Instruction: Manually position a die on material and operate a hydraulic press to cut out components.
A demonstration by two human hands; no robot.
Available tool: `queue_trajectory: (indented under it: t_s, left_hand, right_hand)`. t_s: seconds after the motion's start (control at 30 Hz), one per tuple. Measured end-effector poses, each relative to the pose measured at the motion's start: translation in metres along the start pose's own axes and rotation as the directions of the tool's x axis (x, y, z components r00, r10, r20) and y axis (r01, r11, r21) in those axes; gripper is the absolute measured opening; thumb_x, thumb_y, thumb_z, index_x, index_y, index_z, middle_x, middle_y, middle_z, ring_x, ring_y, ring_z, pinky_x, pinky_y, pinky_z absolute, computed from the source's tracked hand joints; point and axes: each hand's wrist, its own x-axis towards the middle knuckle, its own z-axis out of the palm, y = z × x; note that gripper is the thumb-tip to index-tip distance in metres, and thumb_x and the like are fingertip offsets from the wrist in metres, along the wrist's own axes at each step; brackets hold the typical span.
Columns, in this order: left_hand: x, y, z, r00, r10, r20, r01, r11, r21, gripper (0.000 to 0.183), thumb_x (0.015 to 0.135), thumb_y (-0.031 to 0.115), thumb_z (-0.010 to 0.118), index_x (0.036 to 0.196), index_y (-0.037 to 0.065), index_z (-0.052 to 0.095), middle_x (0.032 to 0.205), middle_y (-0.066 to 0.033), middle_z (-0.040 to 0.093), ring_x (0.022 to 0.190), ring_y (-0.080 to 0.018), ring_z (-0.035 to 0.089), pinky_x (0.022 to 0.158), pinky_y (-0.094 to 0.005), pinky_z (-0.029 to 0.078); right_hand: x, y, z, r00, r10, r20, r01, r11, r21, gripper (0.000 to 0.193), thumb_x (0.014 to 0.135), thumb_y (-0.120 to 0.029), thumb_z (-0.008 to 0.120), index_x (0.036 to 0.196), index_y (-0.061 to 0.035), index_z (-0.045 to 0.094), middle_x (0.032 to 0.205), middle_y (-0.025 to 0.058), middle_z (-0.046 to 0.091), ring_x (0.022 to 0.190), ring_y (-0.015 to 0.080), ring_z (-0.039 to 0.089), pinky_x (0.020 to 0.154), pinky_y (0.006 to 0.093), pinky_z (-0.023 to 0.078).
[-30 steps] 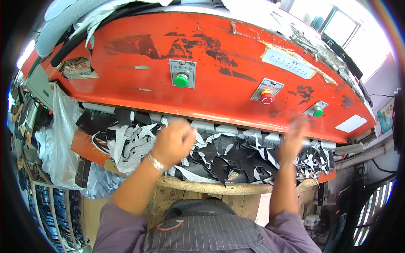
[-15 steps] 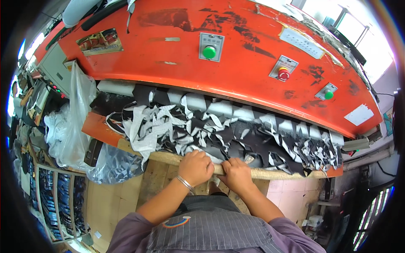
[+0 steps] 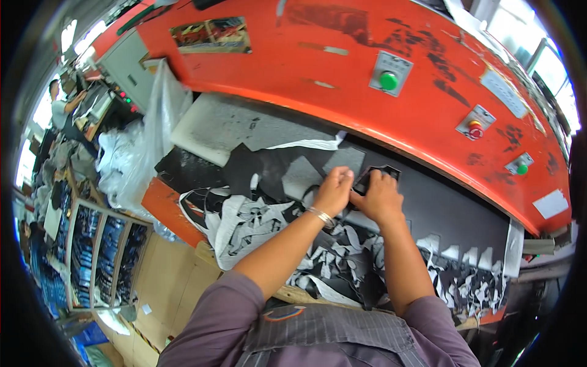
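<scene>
Red metal — the long, scuffed front of a machine (image 3: 293, 73) — crosses the upper view, bearing two green buttons (image 3: 388, 81) and a red button (image 3: 475, 129). Off to the left are a grey cabinet (image 3: 125, 67), a clear bag (image 3: 165, 110), a rack (image 3: 98, 257) of dark goods and, farther back, another person (image 3: 59, 111).

Below the machine's lower edge a dark sheet (image 3: 468, 211) lies on a pale board (image 3: 235, 125), with a dark frame (image 3: 389, 169) on it, right at the hands. Both hands meet there. The right hand (image 3: 380, 197) bends its fingers over the frame, touching it; whether they clasp it, I cannot tell. The left hand (image 3: 334, 192), a bracelet (image 3: 321, 216) at its wrist, is just beside it, fingers curled — what it grasps, if anything, is hidden.

Black and white scraps (image 3: 244, 223) heap on the near side, under the forearms.
</scene>
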Motion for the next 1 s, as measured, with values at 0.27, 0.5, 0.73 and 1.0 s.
queue_trajectory:
  t_s: [0.27,0.5,0.73,1.0]
  left_hand:
    - [-0.017,0.034,0.029,0.887,0.121,0.445,-0.138,0.99,0.006,0.063,0.094,0.052,0.047,0.128,-0.001,0.051,0.127,-0.0228,0.055,0.125,-0.0368,0.046,0.102,-0.0411,0.037]
    - [-0.022,0.058,0.013,0.905,0.063,0.421,0.114,0.917,-0.383,0.06,0.086,0.02,0.072,0.132,-0.004,0.043,0.126,-0.0118,0.054,0.111,-0.0147,0.055,0.095,-0.0294,0.045]
    - [-0.025,0.051,-0.097,0.965,0.256,-0.06,-0.262,0.951,-0.164,0.022,0.082,0.007,0.07,0.098,-0.002,0.058,0.091,-0.0037,0.065,0.075,-0.0109,0.06,0.069,-0.0268,0.051]
    - [-0.011,0.023,-0.157,0.665,0.686,-0.294,-0.002,0.395,0.919,0.046,0.078,0.022,0.07,0.117,0.005,0.053,0.127,-0.0179,0.05,0.117,-0.0365,0.047,0.101,-0.0495,0.032]
  right_hand:
    - [-0.042,0.073,0.008,0.916,-0.127,-0.381,0.398,0.164,0.903,0.058,0.078,-0.03,0.064,0.125,-0.0049,0.043,0.11,0.0085,0.053,0.101,0.0169,0.052,0.087,0.0309,0.044]
    - [-0.062,0.085,0.032,0.858,-0.249,-0.449,0.491,0.14,0.86,0.079,0.077,-0.029,0.073,0.141,-0.0039,0.035,0.133,0.0111,0.042,0.116,0.0209,0.047,0.097,0.033,0.04]
    - [-0.068,0.114,-0.025,0.892,-0.192,-0.41,0.423,0.678,0.602,0.067,0.073,-0.033,0.072,0.13,-0.0053,0.048,0.114,0.0187,0.061,0.113,0.0291,0.056,0.096,0.0418,0.041]
    - [-0.005,0.121,-0.027,0.901,-0.181,-0.395,0.183,0.983,-0.032,0.069,0.073,-0.046,0.07,0.128,-0.0087,0.052,0.121,0.0166,0.057,0.114,0.0324,0.05,0.092,0.0489,0.037]
